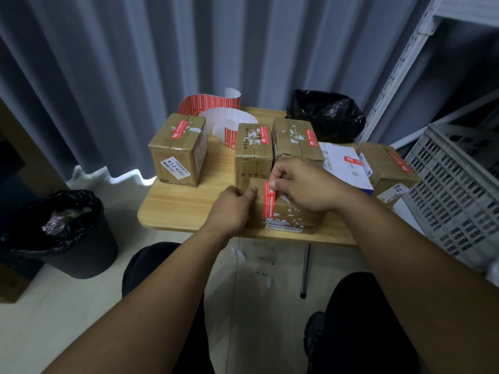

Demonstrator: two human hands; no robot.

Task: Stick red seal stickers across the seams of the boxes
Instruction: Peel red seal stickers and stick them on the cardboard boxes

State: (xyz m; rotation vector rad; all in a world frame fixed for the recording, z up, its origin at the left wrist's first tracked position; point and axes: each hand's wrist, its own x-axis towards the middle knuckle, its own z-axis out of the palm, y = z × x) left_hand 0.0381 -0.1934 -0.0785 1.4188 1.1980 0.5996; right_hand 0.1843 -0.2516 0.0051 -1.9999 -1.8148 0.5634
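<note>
Bench (189, 209): wooden, with five other boxes (178, 149) behind.
Near box (294, 211): cardboard, at the bench's front edge.
Right grip (302, 184): pinching the sticker's far end.
Left grip (229, 209): fingers curled at the near box's left edge, thumb on top.
Red seal sticker (268, 203): lying front-to-back across the near box's top.

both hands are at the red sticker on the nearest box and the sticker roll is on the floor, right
No. The head view shows the sticker roll on the table behind the far boxes. Left hand and right hand are at the red sticker on the nearest box.
</note>
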